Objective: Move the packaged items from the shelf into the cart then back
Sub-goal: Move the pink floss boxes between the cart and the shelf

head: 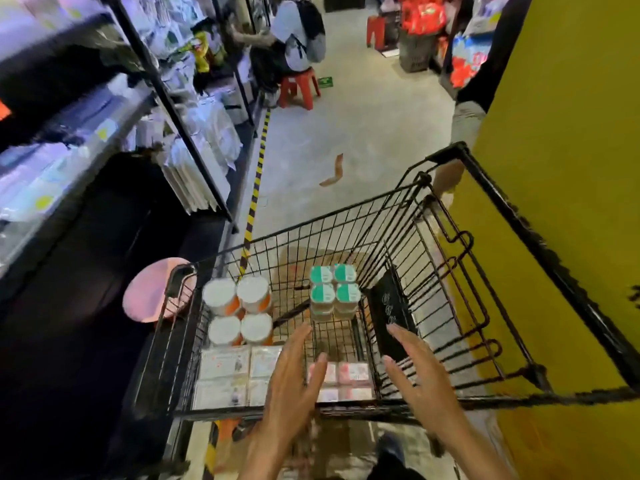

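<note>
Both hands were spread wide and held nothing: the left hand (291,379) and the right hand (415,372) hovered palm to palm over the near end of the cart (346,233), with the pink pack (341,381) below the gap between them. That framing suggested a two-handed lift of the pink pack was being lined up, probably because a flat multipack is easier to keep level from both sides.

Four packs lay in the cart. The orange tubs (239,310) sat against its left wall, the teal cups (334,289) stood nearer its middle, and the white pack (239,374) lay flat in its near-left corner, just beside the pink pack. A dark wallet-like item (391,306) leaned against the cart's inner right wire. The packs were set apart from each other, probably so each could be gripped without disturbing the rest.

The shelf (104,126) ran along the cart's left, close alongside it, with white bags hanging off its front. The cart's near rim lay under the wrists, so a lift would have to clear that wire first. The aisle floor (346,140) ahead of the cart was open, while a yellow wall (571,168) crowded its right side, leaving the left as the free way out.
</note>
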